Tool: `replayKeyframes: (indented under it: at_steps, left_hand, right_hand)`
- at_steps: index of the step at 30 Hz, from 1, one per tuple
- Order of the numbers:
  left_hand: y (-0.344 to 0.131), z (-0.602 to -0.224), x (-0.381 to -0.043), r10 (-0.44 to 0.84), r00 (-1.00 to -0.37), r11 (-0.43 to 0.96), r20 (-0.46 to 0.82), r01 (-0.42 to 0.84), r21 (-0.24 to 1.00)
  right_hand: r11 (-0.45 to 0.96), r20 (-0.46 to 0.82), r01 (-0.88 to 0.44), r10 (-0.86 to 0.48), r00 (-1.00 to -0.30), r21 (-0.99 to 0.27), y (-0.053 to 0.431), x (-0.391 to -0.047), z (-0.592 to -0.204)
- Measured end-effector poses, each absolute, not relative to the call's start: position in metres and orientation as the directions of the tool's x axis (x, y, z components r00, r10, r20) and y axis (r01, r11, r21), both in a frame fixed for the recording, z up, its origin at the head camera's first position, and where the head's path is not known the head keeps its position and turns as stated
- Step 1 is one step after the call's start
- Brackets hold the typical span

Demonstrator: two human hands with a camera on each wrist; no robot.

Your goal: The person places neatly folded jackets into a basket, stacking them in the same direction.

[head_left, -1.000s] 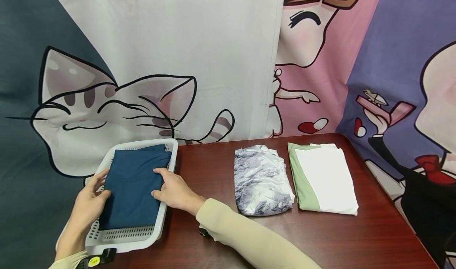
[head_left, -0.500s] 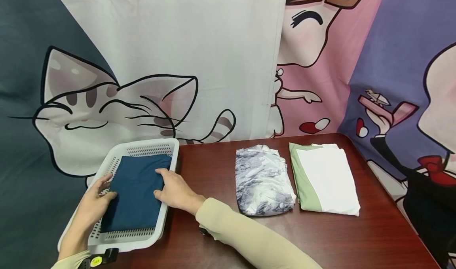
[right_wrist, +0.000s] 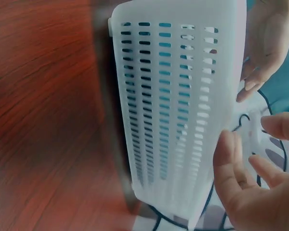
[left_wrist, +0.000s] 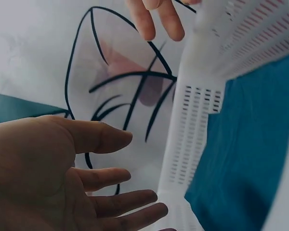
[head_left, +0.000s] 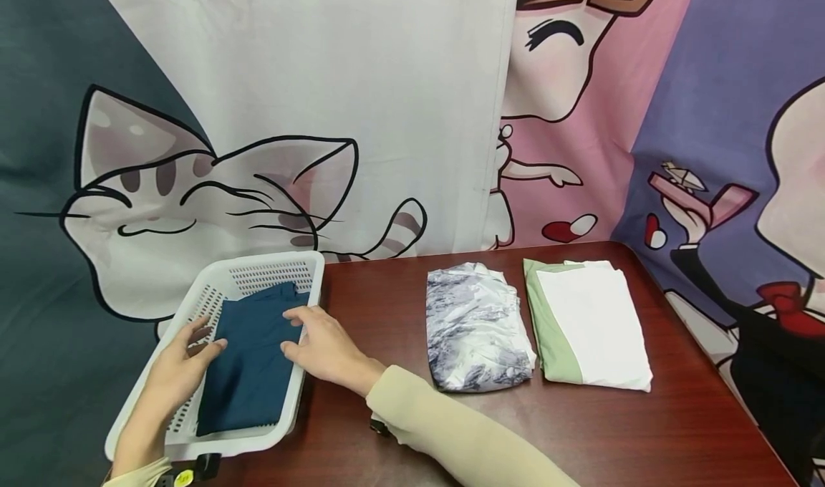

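A folded dark blue garment [head_left: 254,362] lies inside a white perforated plastic basket [head_left: 235,444] at the table's left end. My left hand [head_left: 177,372] hovers over the basket's left side, thumb and fingers spread, holding nothing. Above the right rim is my right hand [head_left: 329,347], its fingers loosely bent and nothing between them. The left wrist view has the blue garment [left_wrist: 245,149] down within the basket, apart from the left hand [left_wrist: 48,178]. In the right wrist view, the right hand's fingers [right_wrist: 226,163] are by the rim; whether they touch it I cannot tell.
A folded grey-and-white patterned garment [head_left: 477,329] lies mid-table on the reddish-brown wooden table [head_left: 374,308]. To its right is a folded white and green garment [head_left: 589,326]. A cartoon-printed cloth [head_left: 412,100] hangs behind the table.
The blue garment has sunk lower into the basket, exposing more of the far wall. Both hands have let go of it; the left hand has shifted slightly right.
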State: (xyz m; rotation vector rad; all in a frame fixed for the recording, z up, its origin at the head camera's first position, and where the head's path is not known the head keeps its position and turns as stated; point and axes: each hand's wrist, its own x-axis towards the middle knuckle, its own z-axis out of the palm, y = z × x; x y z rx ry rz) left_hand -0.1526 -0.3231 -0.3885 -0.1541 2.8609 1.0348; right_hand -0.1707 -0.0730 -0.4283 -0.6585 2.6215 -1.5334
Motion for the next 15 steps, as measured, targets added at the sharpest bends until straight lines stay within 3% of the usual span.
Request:
replayKeyframes:
  at_steps: [6,15]
  left_hand:
    - [-0.302,-0.383,-0.144,-0.041,-0.999,0.756,-0.021,-0.045,0.653]
    - [-0.249,-0.376,-0.14,0.007,-0.996,0.729,0.093,0.069,0.681]
  right_hand:
    - [0.33,0.211,-0.292,-0.26,-0.942,-0.898,-0.042,-0.165,-0.436]
    - [0.332,0.267,-0.288,-0.107,-0.958,-0.899,0.02,-0.158,-0.438]
